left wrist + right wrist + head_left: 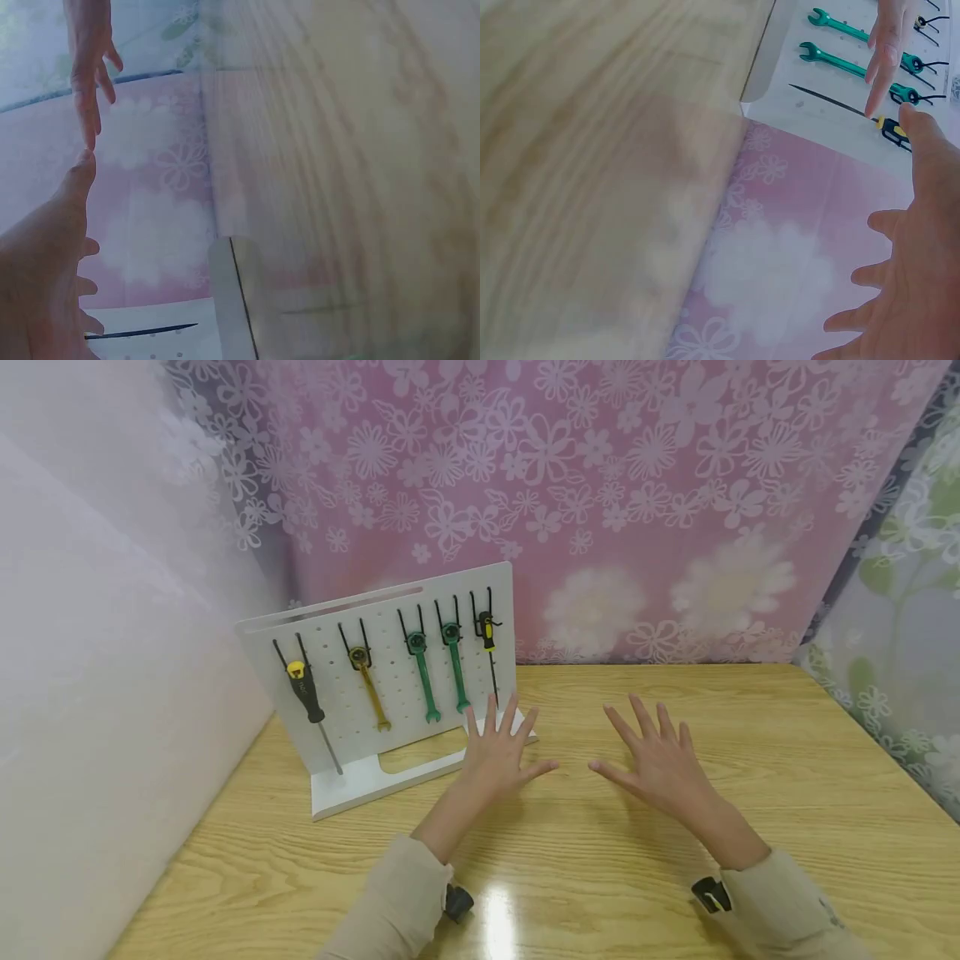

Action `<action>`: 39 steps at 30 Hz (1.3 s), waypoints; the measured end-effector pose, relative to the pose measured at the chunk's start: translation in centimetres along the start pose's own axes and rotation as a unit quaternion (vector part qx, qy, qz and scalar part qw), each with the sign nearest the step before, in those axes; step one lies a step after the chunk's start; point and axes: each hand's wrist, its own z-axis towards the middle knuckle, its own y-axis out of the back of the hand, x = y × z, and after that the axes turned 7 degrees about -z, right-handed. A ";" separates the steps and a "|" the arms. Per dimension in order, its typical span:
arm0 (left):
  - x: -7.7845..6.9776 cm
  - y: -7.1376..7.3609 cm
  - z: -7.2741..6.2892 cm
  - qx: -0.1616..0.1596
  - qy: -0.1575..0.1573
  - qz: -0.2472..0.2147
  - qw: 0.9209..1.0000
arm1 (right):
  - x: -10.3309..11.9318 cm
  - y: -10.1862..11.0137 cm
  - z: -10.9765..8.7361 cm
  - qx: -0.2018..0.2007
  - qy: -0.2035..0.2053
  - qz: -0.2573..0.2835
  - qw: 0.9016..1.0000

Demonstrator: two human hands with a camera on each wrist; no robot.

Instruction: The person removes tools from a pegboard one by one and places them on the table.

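Both hands hover over the table with fingers spread and nothing in them. In the head view the left hand (495, 760) overlaps the right end of a white pegboard stand (348, 789). The right hand (663, 772) is farther right, over bare wood. On the board's black hooks hang, from left to right, a large black-and-yellow screwdriver (305, 692), a yellow wrench (369, 687), a green wrench (424, 677), a second green wrench (456, 667) and a small black-and-yellow screwdriver (488, 635). The right wrist view shows the green wrenches (840, 60) beyond the hands.
The wooden table (787, 735) extends to the right of the stand. A pink flowered curtain (600, 510) hangs behind it, a white wall or cloth (112, 610) borders the left, and a leaf-patterned curtain (900, 635) lines the right. Dark wrist devices (457, 903) sit at both cuffs.
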 end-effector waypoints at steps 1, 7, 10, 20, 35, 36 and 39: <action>0.1 0.2 0.1 -0.002 0.001 0.002 1.000 | 0.1 0.1 0.2 -0.004 0.003 -0.002 1.000; 1.4 1.3 0.2 -0.028 0.001 0.005 1.000 | 0.5 1.1 1.4 -0.006 0.007 -0.005 1.000; 2.3 2.1 0.1 -0.048 0.001 -0.010 0.999 | 0.7 1.7 2.3 -0.001 0.005 0.002 1.000; 5.9 6.8 -2.3 -0.171 0.021 -0.101 0.980 | 1.3 3.0 6.4 -0.004 0.009 0.031 0.999; 13.4 11.0 -7.5 -0.504 0.041 -0.238 0.829 | 2.8 1.8 14.0 0.051 -0.006 0.161 0.986; 13.9 11.1 -7.9 -0.514 0.049 -0.250 0.819 | 2.8 1.6 14.5 0.055 -0.010 0.175 0.983; 15.8 11.2 -8.7 -0.546 0.067 -0.276 0.788 | 3.0 1.0 15.7 0.062 -0.020 0.223 0.973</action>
